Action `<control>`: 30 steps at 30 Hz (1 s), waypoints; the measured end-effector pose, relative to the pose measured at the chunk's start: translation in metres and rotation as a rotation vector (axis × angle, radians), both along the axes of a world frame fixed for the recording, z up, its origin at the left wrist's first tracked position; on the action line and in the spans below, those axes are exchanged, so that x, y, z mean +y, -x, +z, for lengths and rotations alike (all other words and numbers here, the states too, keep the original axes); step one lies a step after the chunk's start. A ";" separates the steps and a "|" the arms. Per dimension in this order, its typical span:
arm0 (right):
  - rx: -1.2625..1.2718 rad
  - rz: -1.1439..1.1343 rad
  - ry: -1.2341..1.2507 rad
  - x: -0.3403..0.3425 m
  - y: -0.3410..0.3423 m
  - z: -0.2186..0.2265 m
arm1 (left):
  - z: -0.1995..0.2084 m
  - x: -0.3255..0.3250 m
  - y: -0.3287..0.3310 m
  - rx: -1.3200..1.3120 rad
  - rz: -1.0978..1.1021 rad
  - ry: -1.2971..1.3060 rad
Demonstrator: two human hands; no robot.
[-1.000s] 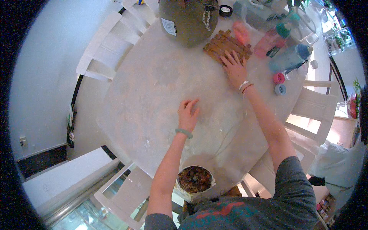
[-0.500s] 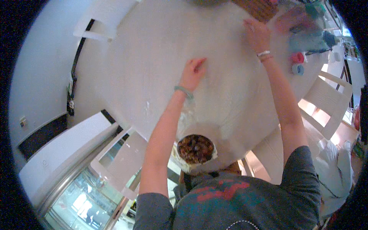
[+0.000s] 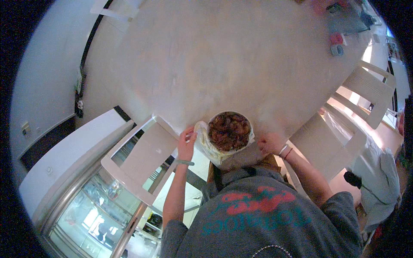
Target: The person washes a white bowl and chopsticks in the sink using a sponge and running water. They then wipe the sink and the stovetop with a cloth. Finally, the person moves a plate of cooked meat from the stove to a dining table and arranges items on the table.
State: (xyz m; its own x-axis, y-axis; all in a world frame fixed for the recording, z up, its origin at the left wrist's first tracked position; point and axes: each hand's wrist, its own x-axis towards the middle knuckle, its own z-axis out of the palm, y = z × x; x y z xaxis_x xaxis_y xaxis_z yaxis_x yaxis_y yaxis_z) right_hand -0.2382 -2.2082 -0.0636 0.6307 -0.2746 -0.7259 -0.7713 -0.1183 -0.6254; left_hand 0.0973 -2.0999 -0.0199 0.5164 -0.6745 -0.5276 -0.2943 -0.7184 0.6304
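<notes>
A round tub [image 3: 251, 136] with a pale rim, full of dark reddish-brown pieces [image 3: 229, 131], stands at the near edge of the table in front of my body. A crumpled whitish wrapping [image 3: 205, 144], which could be plastic or cloth, gathers around its left side. Beside that wrapping is my left hand [image 3: 186, 144], its fingers loosely bent and apart, with the tips close to the white edge; whether they touch it I cannot tell. To the right of the tub my right hand [image 3: 271, 143] is low with fingers curled inward, apart from the rim. Blur hides what its fingers hold, if anything.
A large pale table [image 3: 180, 77] spreads ahead. White chairs stand at the left [image 3: 144, 157] and right [image 3: 322, 146]. At the far right are a clear bluish container [image 3: 350, 21], a red item [image 3: 336, 39] and a pale blue roll [image 3: 337, 50]. A glass-fronted cabinet [image 3: 97, 215] is lower left.
Both hands have come back from over the far table to either side of the tub. The view has shifted, so the tub appears higher and the brown slatted object has mostly left the top edge.
</notes>
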 end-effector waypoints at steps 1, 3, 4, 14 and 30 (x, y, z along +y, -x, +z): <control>-0.026 0.008 -0.038 0.026 0.002 -0.010 | -0.005 0.009 0.010 0.015 0.000 0.044; -0.175 -0.115 -0.004 0.070 -0.006 -0.008 | -0.017 0.026 0.015 -0.029 -0.077 0.050; -0.250 -0.181 0.024 0.082 -0.014 -0.004 | -0.017 0.023 0.017 -0.090 -0.105 0.077; -0.244 -0.665 -0.195 0.156 -0.059 -0.034 | -0.024 0.023 0.007 0.145 0.149 0.143; -1.409 -1.654 1.109 -0.019 0.046 0.316 | 0.143 -0.011 0.042 0.169 -0.035 0.702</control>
State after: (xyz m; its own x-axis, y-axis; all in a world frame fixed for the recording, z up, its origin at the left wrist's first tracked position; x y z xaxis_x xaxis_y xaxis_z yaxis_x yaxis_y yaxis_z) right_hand -0.2839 -2.2277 0.2528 -0.6230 -0.6503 0.4348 0.0946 -0.6144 -0.7833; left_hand 0.0551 -2.1111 0.1234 0.4382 -0.8982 -0.0348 -0.1670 -0.1194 0.9787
